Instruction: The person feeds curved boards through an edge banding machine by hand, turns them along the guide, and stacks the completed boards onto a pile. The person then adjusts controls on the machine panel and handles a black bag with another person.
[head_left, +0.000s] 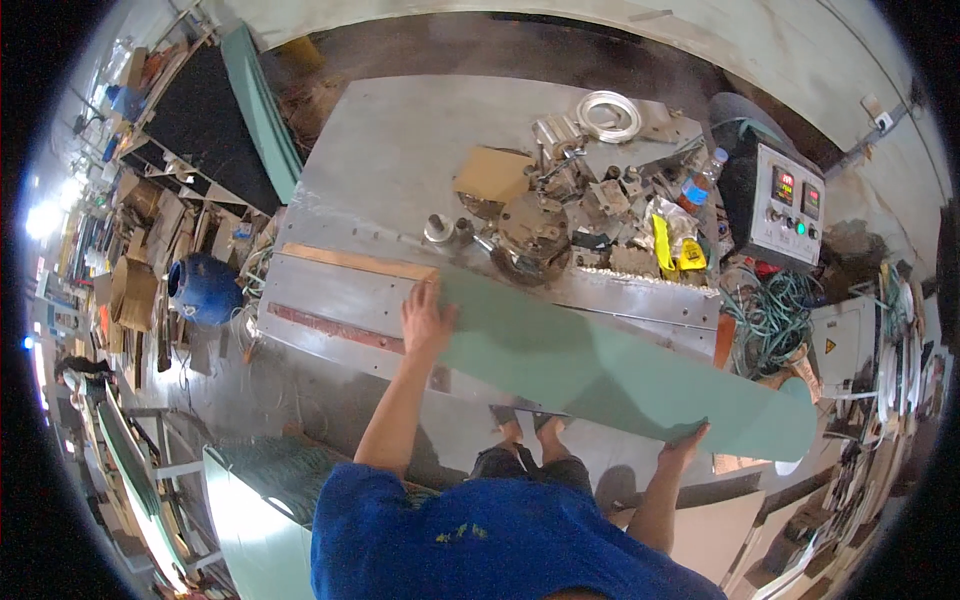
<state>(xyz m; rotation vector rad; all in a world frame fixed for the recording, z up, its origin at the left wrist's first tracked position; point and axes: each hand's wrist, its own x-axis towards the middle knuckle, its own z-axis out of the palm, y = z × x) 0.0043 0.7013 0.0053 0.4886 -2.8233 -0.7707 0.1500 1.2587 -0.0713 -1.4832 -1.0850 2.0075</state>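
A long, flat green sheet (580, 350) lies slantwise across the front of the metal table, its right end reaching past the table's edge. Over its left end rests my left hand (428, 318), fingers stretched out and lying on the surface beside a wooden strip (350, 260). At the sheet's near edge, toward its right end, my right hand (684, 446) grips the rim; the fingers are partly hidden beneath it. A reddish strip (330, 327) runs along the table's front left, close to my left wrist.
Behind the sheet, the table (390, 150) bears a round metal press part (533, 235), cardboard, tools, a bottle (703, 182) and a yellow-and-clear bag (677, 240). A control box (785, 210) stands at right above tangled green cords (775, 320). A blue drum (205, 288) is at left.
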